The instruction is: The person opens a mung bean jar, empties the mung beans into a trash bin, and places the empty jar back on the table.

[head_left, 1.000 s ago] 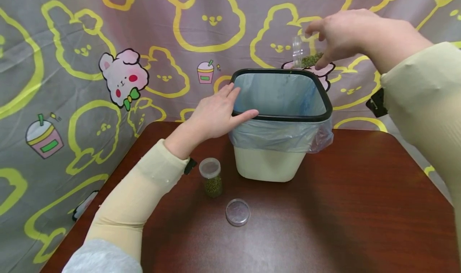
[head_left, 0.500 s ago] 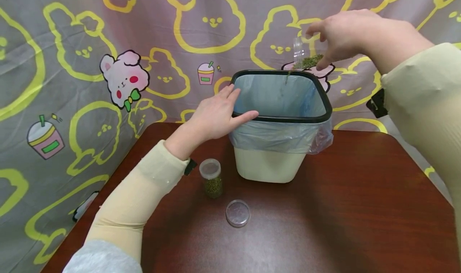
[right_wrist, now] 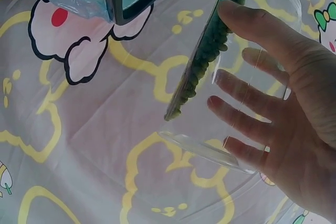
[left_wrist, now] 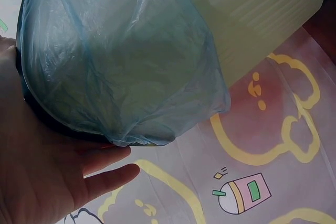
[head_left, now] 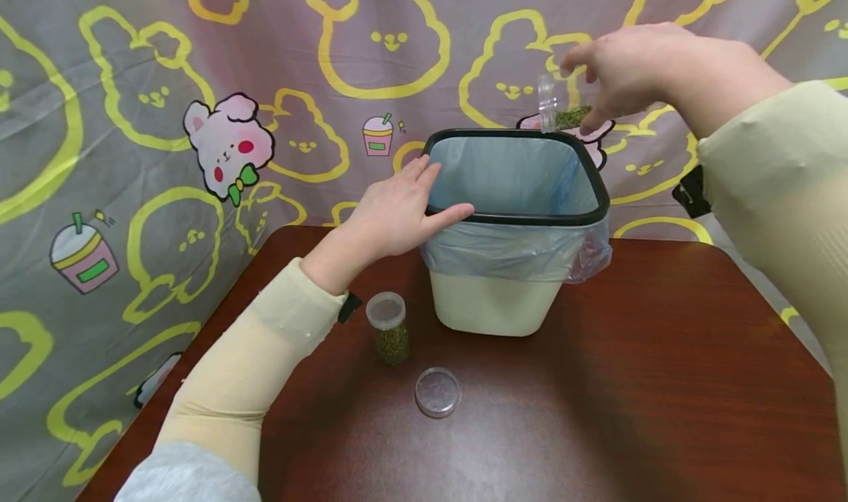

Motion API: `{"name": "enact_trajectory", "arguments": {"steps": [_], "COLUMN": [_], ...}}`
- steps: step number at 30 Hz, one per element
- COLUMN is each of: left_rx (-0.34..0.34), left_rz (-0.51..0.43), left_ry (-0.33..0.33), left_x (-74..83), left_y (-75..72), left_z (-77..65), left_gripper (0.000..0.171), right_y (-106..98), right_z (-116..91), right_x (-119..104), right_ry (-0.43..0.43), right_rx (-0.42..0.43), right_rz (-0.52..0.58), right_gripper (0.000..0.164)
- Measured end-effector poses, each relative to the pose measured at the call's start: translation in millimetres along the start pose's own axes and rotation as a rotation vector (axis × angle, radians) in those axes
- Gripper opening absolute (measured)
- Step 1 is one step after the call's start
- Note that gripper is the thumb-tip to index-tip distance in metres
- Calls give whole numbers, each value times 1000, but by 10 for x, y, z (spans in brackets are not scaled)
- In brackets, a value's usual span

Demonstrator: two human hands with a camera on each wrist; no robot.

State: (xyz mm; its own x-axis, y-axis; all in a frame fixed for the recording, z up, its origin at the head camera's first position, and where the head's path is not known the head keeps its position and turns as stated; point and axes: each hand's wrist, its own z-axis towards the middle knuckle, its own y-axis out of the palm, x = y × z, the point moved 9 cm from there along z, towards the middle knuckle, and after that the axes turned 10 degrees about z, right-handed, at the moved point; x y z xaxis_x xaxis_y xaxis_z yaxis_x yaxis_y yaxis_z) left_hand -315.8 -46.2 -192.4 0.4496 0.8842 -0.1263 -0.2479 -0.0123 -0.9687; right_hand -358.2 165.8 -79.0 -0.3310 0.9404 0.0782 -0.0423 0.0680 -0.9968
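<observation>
My right hand [head_left: 639, 68] grips a clear plastic jar [head_left: 547, 103] lying on its side over the back right rim of a lined bin. Small green grains [right_wrist: 205, 56] lie along the jar's lower wall in the right wrist view, with thumb and fingers on either side of it. Its mouth faces left, over the blue bag [head_left: 503, 171] inside the bin [head_left: 497, 303]. My left hand [head_left: 397, 207] rests against the bin's black rim at the left, fingers and thumb straight. In the left wrist view two fingers [left_wrist: 107, 179] of it extend beside the rim.
A second, capped clear jar [head_left: 391, 333] with green grains stands left of the bin. A loose round clear lid [head_left: 437, 392] lies in front of it on the brown table [head_left: 662, 384]. A patterned cloth [head_left: 291, 46] hangs close behind.
Half a second ago green grains were falling from the jar's mouth into the bin; none are seen falling now. The jar has dipped slightly. My left hand has stayed in place.
</observation>
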Motion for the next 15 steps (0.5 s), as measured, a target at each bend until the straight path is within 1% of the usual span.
{"name": "enact_trajectory", "arguments": {"steps": [4, 10, 15], "left_rx": [1, 2, 3], "left_rz": [-1, 5, 10], "left_ry": [-1, -3, -5], "left_x": [3, 8, 11], "left_y": [2, -1, -4], "left_z": [-1, 4, 10], "left_gripper": [96, 96, 97], "right_y": [-47, -32, -51], "right_z": [-3, 0, -3], "right_x": [-14, -30, -31], "right_ry": [-12, -27, -31], "right_rx": [40, 22, 35], "right_rz": [-19, -42, -45], "right_gripper": [94, 93, 94]}}
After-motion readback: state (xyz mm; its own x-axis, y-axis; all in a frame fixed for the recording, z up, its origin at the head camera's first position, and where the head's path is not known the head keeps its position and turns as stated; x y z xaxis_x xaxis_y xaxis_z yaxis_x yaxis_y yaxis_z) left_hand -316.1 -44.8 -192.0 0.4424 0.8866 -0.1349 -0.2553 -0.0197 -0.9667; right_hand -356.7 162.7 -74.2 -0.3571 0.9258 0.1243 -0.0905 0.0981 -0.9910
